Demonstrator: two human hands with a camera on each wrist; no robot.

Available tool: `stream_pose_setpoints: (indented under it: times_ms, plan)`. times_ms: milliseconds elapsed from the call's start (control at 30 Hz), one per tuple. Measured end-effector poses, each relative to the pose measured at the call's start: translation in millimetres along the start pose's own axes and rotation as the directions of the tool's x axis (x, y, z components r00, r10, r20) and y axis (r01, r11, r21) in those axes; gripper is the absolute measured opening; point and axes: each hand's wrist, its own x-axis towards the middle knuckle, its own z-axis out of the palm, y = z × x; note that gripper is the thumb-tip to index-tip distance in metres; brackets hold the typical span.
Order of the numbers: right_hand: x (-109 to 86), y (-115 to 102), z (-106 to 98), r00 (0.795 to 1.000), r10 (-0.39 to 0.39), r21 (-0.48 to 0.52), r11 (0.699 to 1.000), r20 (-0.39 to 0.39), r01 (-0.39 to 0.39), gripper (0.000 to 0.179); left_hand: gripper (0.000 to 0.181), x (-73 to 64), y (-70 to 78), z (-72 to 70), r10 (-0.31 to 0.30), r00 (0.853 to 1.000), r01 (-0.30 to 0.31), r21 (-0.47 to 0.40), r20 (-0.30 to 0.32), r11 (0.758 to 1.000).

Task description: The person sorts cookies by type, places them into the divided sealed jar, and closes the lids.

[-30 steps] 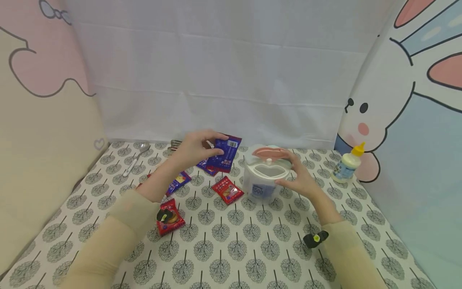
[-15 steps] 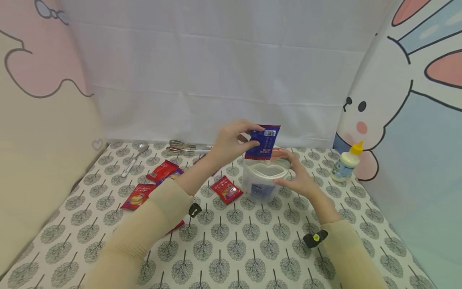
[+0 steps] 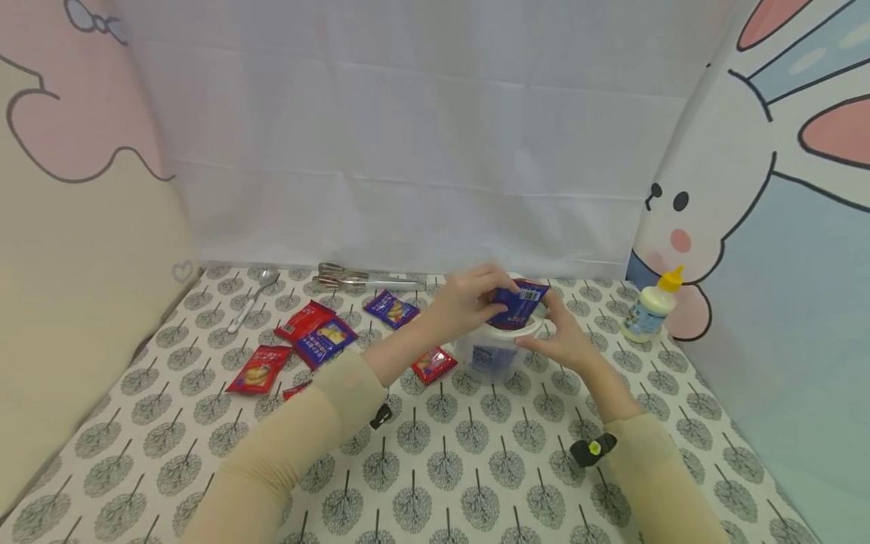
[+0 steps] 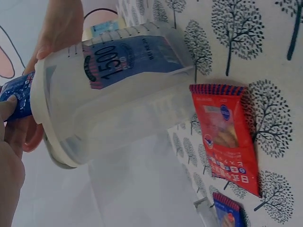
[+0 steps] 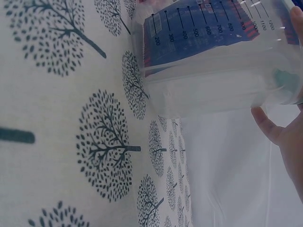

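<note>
My left hand (image 3: 470, 304) pinches a blue snack packet (image 3: 522, 306) by its upper edge. The lower part of the packet is down in the mouth of a clear plastic storage container (image 3: 491, 361), which stands upright on the table. Around the container's rim, on its right side, my right hand (image 3: 569, 338) holds it steady, thumb in front. A pinkish-red lid part (image 4: 33, 138) shows by the rim in the left wrist view. Through the clear wall another blue packet (image 5: 189, 40) is visible inside. Beside the container lies a red snack packet (image 4: 226, 137), partly hidden by my left arm in the head view.
Left of the arms lie red packets (image 3: 260, 369) and blue packets (image 3: 325, 340), with one blue packet (image 3: 392, 309) farther back. Metal tongs (image 3: 374, 282) and a spoon (image 3: 253, 300) lie behind them. A yellow-capped bottle (image 3: 649, 310) stands at the right.
My left hand has carried the blue packet rightward to the container and lowered it into the mouth. The right hand has stayed on the container.
</note>
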Motion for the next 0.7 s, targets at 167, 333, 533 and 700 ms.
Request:
stream_pose_setpoints:
  times_ms: [167,333,533,700]
  plan:
    - [-0.9,-21.7,-1.7,0.998,-0.062,-0.015,0.998,0.012,0.062,0.092,0.027,-17.1,-6.6,3.9,0.006,0.997,-0.011,0.067,0.074,0.998]
    - [-2.3,-38.5,-2.8,0.995,-0.099,-0.01,0.995,0.01,0.099,0.091,0.022,-29.4,-9.5,2.1,0.072,0.992,-0.087,0.149,0.102,0.985]
    - [-1.8,-37.6,-1.9,0.995,-0.105,0.001,0.995,0.001,0.105,0.092,0.028,-47.2,-13.2,-10.4,0.014,0.991,-0.036,0.169,0.13,0.985]
    - [-1.7,-38.4,-1.6,0.995,-0.104,-0.005,0.995,-0.008,0.103,0.092,0.035,-61.2,-16.3,-35.9,-0.049,0.992,0.032,0.141,0.119,0.989]
